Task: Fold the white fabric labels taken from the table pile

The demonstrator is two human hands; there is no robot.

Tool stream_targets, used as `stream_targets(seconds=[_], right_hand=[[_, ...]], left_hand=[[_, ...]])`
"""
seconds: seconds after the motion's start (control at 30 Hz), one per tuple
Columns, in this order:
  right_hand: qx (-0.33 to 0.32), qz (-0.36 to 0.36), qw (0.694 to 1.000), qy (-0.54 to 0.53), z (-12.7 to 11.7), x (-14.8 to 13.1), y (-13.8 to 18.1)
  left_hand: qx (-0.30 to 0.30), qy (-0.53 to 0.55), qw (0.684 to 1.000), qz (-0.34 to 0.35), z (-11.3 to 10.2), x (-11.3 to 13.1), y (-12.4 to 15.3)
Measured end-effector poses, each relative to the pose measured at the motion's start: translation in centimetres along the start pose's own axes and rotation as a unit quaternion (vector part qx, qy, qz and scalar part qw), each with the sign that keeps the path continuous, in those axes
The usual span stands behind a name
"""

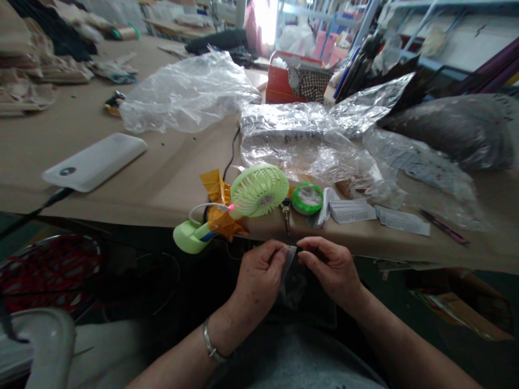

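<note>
My left hand (pixel 263 273) is closed in a pinch on a small translucent plastic piece (pixel 288 263), perhaps a little bag, just off the table's front edge. Close beside it, my right hand (pixel 330 267) has thumb and forefinger curled together. A tiny dark spot shows at its fingertips, too small to name. Straight ahead on the table edge are a green fan (pixel 260 190), a round green tub (pixel 307 198) with whitish content, and a thin metal-tipped tool (pixel 286 213). White printed labels (pixel 352 210) lie right of the tub.
Clear plastic bags (pixel 190 89) spread over the brown table (pixel 170 162). A white power bank (pixel 95 162) with a cable lies left. Pink-handled scissors or snips (pixel 445 228) lie near the right edge. A red box (pixel 277 81) stands behind; a basket of red material (pixel 48 270) is below left.
</note>
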State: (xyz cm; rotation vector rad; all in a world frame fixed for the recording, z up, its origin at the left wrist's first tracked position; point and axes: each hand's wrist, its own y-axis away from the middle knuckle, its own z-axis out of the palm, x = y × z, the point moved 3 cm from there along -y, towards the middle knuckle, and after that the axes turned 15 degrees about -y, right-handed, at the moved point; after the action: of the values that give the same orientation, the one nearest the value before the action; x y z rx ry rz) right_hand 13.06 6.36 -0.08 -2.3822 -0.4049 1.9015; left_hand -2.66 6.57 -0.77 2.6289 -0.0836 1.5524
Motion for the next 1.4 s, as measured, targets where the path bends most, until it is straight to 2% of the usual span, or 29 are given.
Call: stream_targets(seconds=[0.1,0.2,0.37,0.5,0.73,0.8,0.83,0.93,1.0,1.1,1.2,1.3,1.4], right_hand=[[0.029,-0.086,0.99,0.106,-2.3,-0.8,0.4],[0.075,-0.167,0.956,0.229,-4.4,-0.8,0.0],[0.067,-0.188,0.903,0.38,-4.8,1.3,-0.8],[0.076,-0.209,0.892,0.393,-4.5,2.2,-0.6],[0.081,-0.269,0.905,0.32,-5.5,1.0,-0.1],[0.063,-0.277,0.915,0.287,-5.3,0.4,0.5],[0.047,-0.28,0.92,0.271,-5.1,0.0,0.9],[-0.018,-0.296,0.926,0.232,-3.7,-1.0,2.5],[-0.059,-0.306,0.925,0.219,-2.8,-1.4,3.4],[-0.077,-0.298,0.925,0.223,-2.9,-1.4,3.6],[-0.002,-0.246,0.925,0.29,-4.9,-0.6,2.3],[0.066,-0.163,0.898,0.403,-7.0,0.7,0.9],[0.055,-0.121,0.87,0.474,-7.6,1.8,0.6]], left_hand=[[-0.011,-0.003,1.0,-0.022,0.6,-1.0,0.1],[-0.03,-0.029,0.999,-0.021,1.5,-2.1,0.0],[-0.056,-0.054,0.996,-0.048,2.4,-3.0,0.2],[-0.075,-0.017,0.995,-0.068,2.5,-2.2,0.6],[-0.107,0.074,0.989,-0.075,3.2,-0.8,0.3],[-0.146,0.154,0.97,-0.122,3.7,-0.3,0.3],[-0.172,0.214,0.949,-0.153,4.0,0.0,0.3],[-0.239,0.399,0.858,-0.219,5.0,1.2,0.4],[-0.243,0.462,0.821,-0.23,5.4,1.9,0.2],[-0.215,0.463,0.821,-0.254,5.7,2.0,0.1],[-0.212,0.408,0.839,-0.292,5.7,1.5,0.4],[-0.215,0.371,0.85,-0.307,5.6,1.1,0.8],[-0.214,0.364,0.851,-0.311,5.6,0.9,1.1]])
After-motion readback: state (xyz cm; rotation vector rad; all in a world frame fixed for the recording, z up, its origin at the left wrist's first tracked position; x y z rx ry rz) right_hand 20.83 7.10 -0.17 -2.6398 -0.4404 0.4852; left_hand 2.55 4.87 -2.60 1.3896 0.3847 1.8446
